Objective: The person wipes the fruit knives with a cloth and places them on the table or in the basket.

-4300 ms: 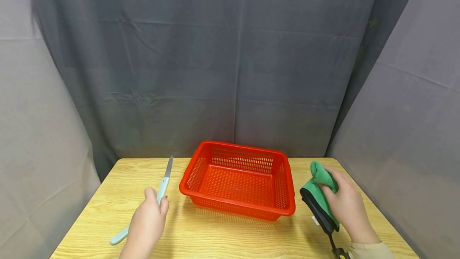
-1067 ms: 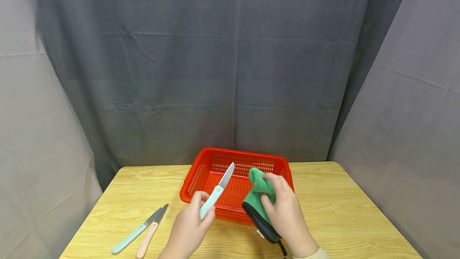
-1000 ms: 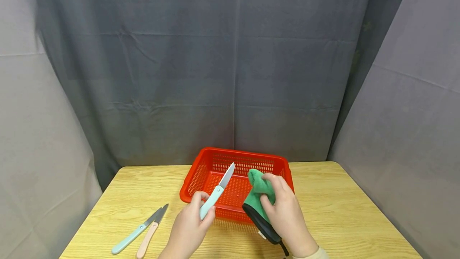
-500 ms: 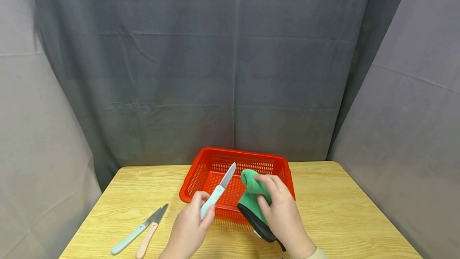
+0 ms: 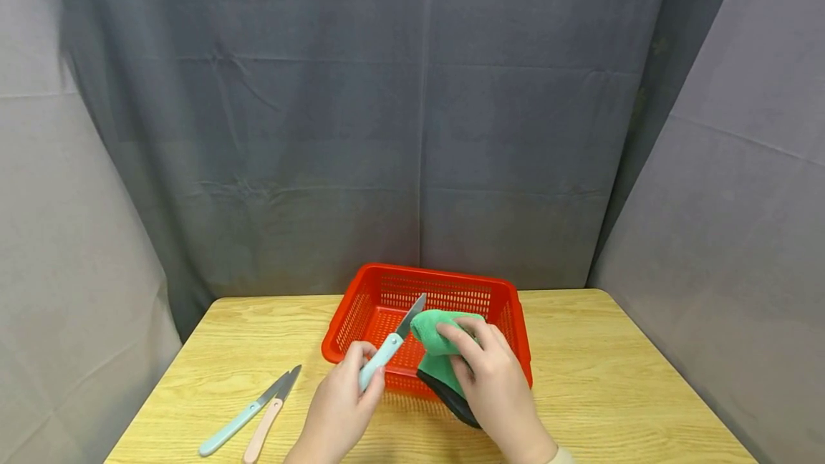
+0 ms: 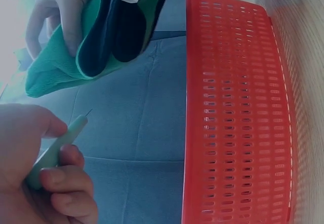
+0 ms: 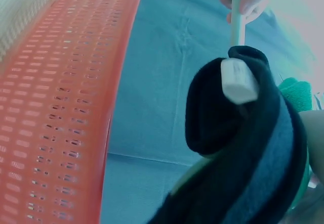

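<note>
My left hand [image 5: 338,399] grips the mint-green handle of a small knife [image 5: 382,361], its blade slanting up and right over the front of the red basket. In the left wrist view, thumb and curled fingers wrap the handle [image 6: 55,150]. My right hand [image 5: 496,385] pinches a folded green cloth [image 5: 441,335] with black edging, held right beside the blade. Whether cloth and blade touch is unclear. Black edging and a white tag [image 7: 238,80] hang below the cloth in the right wrist view.
A red perforated basket [image 5: 445,273] stands at the middle back of the wooden table [image 5: 612,378]. On the left lie two more knives, one with a mint-green handle [image 5: 230,430], one with a pink handle [image 5: 263,432]. Grey curtains [image 5: 322,127] enclose the back and sides.
My right hand has brought the cloth leftward from beyond the basket to the blade. My left hand moved right with the knife earlier, and has stayed nearly still for the last second.
</note>
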The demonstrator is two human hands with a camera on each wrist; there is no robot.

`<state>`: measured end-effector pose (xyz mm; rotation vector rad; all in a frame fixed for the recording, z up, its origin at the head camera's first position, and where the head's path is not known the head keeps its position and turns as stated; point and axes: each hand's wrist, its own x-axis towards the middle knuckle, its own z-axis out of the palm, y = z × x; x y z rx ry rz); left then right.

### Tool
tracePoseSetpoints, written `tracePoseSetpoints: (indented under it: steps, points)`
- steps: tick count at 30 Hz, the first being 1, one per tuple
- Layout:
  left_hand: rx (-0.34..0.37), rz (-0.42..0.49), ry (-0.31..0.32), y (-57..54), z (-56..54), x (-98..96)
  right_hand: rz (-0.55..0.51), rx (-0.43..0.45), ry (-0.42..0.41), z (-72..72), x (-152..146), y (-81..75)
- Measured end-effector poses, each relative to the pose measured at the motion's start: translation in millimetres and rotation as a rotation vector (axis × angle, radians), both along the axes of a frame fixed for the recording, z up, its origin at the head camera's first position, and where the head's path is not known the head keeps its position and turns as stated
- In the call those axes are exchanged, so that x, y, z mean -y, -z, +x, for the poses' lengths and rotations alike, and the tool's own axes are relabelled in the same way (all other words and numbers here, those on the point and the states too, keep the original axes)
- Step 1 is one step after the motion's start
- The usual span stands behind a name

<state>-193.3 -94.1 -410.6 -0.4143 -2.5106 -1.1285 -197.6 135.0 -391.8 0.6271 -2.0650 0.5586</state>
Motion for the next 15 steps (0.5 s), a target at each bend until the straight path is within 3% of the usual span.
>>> tracePoseSetpoints:
  steps: [5,15]
  points:
    - [-0.015,0.01,0.013,1.2,0.4,-0.2,0.018,-0.048,-0.028,0.7,0.1,1.1]
    - [-0.076,0.023,0.052,4.8,2.1,-3.1,0.012,-0.067,-0.003,-6.7,-2.0,5.4]
